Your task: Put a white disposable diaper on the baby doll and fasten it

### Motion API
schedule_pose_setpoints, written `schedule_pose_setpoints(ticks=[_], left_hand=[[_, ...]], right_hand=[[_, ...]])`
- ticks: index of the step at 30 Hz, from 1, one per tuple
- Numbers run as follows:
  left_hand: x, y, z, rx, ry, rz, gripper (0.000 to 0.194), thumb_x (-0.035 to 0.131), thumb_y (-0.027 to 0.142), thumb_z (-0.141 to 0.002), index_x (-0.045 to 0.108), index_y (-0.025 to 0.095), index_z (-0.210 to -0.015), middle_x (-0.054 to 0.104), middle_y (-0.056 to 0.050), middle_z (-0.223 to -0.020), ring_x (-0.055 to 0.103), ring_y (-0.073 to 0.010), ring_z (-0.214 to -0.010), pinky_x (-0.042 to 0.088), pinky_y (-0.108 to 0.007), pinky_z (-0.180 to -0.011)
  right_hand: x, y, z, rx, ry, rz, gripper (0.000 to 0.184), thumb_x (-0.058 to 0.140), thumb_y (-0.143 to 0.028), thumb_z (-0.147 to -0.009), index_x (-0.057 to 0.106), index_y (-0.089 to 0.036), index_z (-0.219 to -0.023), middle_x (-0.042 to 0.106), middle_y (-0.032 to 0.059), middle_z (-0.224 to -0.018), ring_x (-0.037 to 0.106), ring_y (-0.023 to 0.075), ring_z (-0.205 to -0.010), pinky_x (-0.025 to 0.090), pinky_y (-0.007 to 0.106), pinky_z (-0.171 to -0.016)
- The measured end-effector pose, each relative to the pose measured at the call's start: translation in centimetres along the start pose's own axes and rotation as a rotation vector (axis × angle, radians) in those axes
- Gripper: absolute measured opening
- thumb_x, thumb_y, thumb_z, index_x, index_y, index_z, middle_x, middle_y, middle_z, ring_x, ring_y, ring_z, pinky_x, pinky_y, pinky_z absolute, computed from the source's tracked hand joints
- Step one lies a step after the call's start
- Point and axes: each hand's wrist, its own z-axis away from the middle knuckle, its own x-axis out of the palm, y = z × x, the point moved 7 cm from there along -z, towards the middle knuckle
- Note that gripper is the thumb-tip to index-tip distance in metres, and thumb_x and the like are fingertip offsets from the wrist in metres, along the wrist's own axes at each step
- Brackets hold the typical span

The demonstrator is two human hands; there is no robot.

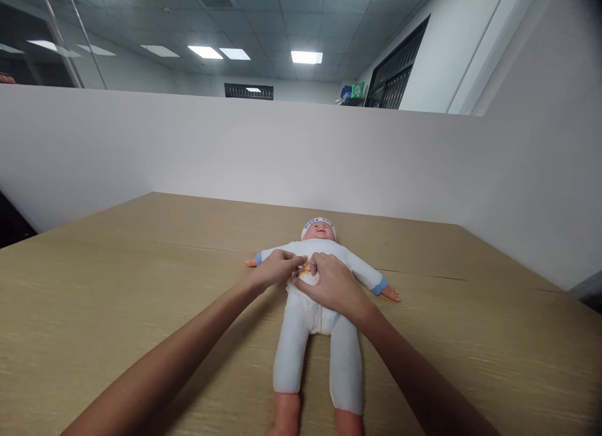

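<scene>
A baby doll (320,335) lies on its back on the wooden table (117,279), head away from me, arms spread. It wears a white romper with blue cuffs and a white cap. My left hand (277,266) pinches the romper's fabric at the chest from the left. My right hand (332,284) rests on the belly and pinches the fabric from the right. Between the two hands the romper is parted and a bit of the doll's orange body shows.
White partition walls (235,154) close the table at the back and right. The table's left edge drops off near a dark gap (12,223). Ceiling lights and a dark window show above the partition.
</scene>
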Motion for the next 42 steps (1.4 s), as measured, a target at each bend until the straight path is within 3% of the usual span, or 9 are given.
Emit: schedule_pose_setpoints(ticks=[4,9,15,21,25,28,30,35,42], left_hand=[[1.9,0.3,-0.7,0.063,0.013,0.059,0.062,0.06,0.08,-0.087,0.065,0.019,-0.081,0.056,0.001,-0.07,0.049,-0.0157,-0.065,0.039,-0.03,-0.063],[0.8,-0.5,0.4,0.186,0.186,0.018,0.052,0.062,0.069,-0.094,0.061,0.021,-0.112,0.063,-0.002,-0.093,0.056,-0.0188,-0.08,0.047,-0.032,-0.073],[0.4,-0.9,0.7,0.284,0.192,-0.128,0.04,0.059,0.059,-0.102,0.057,0.022,-0.088,0.055,0.002,-0.077,0.05,-0.0175,-0.073,0.045,-0.032,-0.072],[0.0,3.1,5.0,0.354,0.461,-0.265,0.016,0.054,0.038,-0.107,0.059,0.023,-0.105,0.067,-0.009,-0.11,0.059,-0.028,-0.109,0.045,-0.045,-0.101],[3.7,5.7,10.8,0.462,0.224,-0.4,0.025,0.046,0.039,-0.113,0.061,0.024,-0.099,0.07,-0.006,-0.1,0.061,-0.0266,-0.099,0.048,-0.041,-0.09],[6.2,4.6,13.7,0.521,-0.143,-0.501,0.034,0.043,0.039,-0.115,0.064,0.025,-0.092,0.072,-0.006,-0.095,0.061,-0.0258,-0.096,0.048,-0.041,-0.091],[6.2,3.3,14.3,0.525,-0.263,-0.507,0.036,0.043,0.038,-0.115,0.068,0.025,-0.093,0.074,-0.006,-0.099,0.062,-0.0256,-0.1,0.047,-0.041,-0.098],[4.2,1.5,11.5,0.337,-0.1,-0.435,0.028,0.061,0.052,-0.105,0.063,0.024,-0.101,0.071,-0.005,-0.095,0.064,-0.0248,-0.089,0.049,-0.037,-0.079],[5.7,0.5,9.5,0.285,-0.002,-0.463,0.039,0.071,0.052,-0.096,0.055,0.024,-0.074,0.062,-0.002,-0.075,0.059,-0.0218,-0.075,0.043,-0.033,-0.068]], right_hand=[[-0.1,0.3,-0.3,-0.033,0.006,-0.051,0.031,0.063,-0.039,-0.103,0.051,-0.025,-0.078,0.068,0.0041,-0.084,0.059,0.0224,-0.084,0.034,0.033,-0.071],[0.1,1.3,-0.7,0.003,0.008,-0.094,0.038,0.05,-0.024,-0.107,0.044,-0.025,-0.069,0.06,-0.0006,-0.072,0.052,0.0171,-0.069,0.029,0.031,-0.064],[0.2,2.4,-0.6,0.068,0.053,-0.088,0.009,0.055,-0.024,-0.102,0.051,-0.024,-0.094,0.062,-0.001,-0.078,0.058,0.0197,-0.072,0.032,0.03,-0.064],[-2.5,0.0,2.7,-0.032,0.211,-0.11,0.004,0.053,-0.022,-0.101,0.05,-0.024,-0.103,0.066,0.0044,-0.094,0.065,0.024,-0.086,0.043,0.033,-0.072],[-2.3,-1.4,8.5,-0.076,-0.002,-0.399,0.003,0.059,-0.028,-0.103,0.057,-0.026,-0.103,0.069,0.0017,-0.092,0.068,0.0203,-0.083,0.052,0.031,-0.071],[-1.2,-0.4,12.5,-0.046,-0.211,-0.51,0.003,0.06,-0.029,-0.103,0.062,-0.027,-0.102,0.073,0.0021,-0.099,0.072,0.0192,-0.089,0.058,0.029,-0.074],[-1.0,1.3,13.6,-0.002,-0.221,-0.477,0.005,0.061,-0.029,-0.102,0.064,-0.027,-0.099,0.074,0.0016,-0.095,0.073,0.0195,-0.085,0.059,0.031,-0.074],[-0.9,3.8,12.2,0.061,-0.153,-0.336,0.01,0.061,-0.032,-0.103,0.063,-0.025,-0.096,0.071,-0.0002,-0.08,0.068,0.0203,-0.072,0.05,0.032,-0.067],[0.7,3.0,11.5,0.005,-0.029,-0.091,0.031,0.06,-0.033,-0.105,0.049,-0.026,-0.077,0.064,-0.0011,-0.074,0.057,0.0177,-0.063,0.034,0.032,-0.061]])
